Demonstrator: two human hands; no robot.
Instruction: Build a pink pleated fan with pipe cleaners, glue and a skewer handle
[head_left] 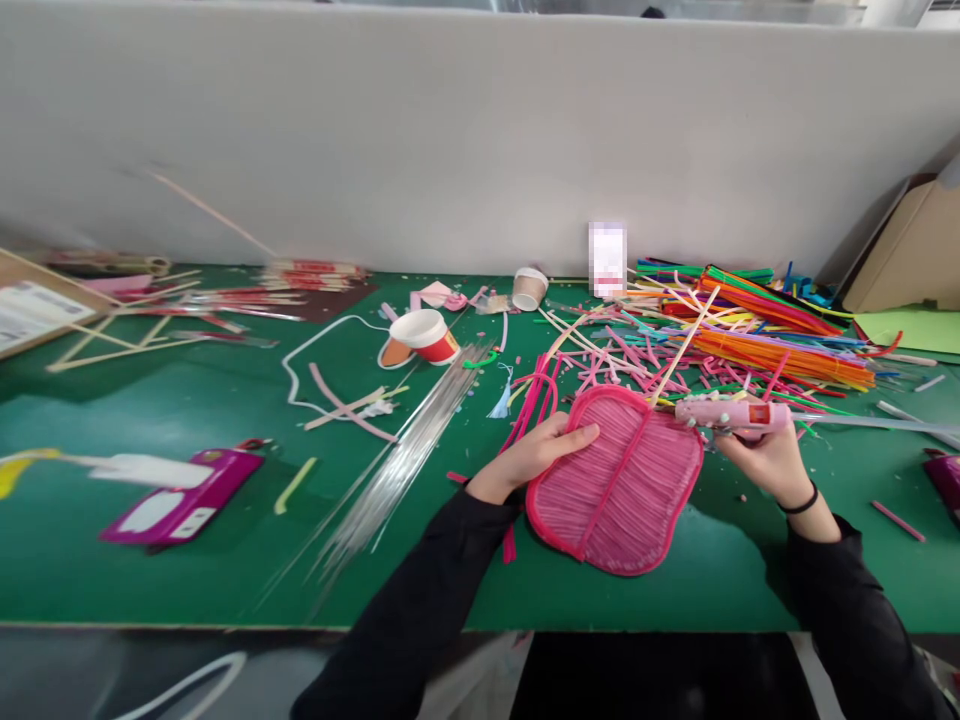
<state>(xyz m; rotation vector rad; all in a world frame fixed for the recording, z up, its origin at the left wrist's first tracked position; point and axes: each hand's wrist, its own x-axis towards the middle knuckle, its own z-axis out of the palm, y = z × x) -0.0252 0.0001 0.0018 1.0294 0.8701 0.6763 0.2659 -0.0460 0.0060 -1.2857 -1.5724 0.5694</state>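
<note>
A pink leaf-shaped panel (616, 480) made of pink strips side by side, with a darker pink rim and midrib, lies flat on the green table (225, 560). My left hand (529, 455) grips its left edge, thumb on top. My right hand (765, 455) is closed round a pink glue gun (731, 413), held level with its nozzle at the panel's upper right corner. Both arms are in black sleeves, and a black band sits on the right wrist.
A heap of coloured pipe cleaners and sticks (750, 330) lies behind the panel. A bundle of thin silver wires (405, 450) runs diagonally at centre left. Two paper cups (424, 335) lie on their sides further back. A magenta package (180, 495) is at left, a cardboard box (907, 250) far right.
</note>
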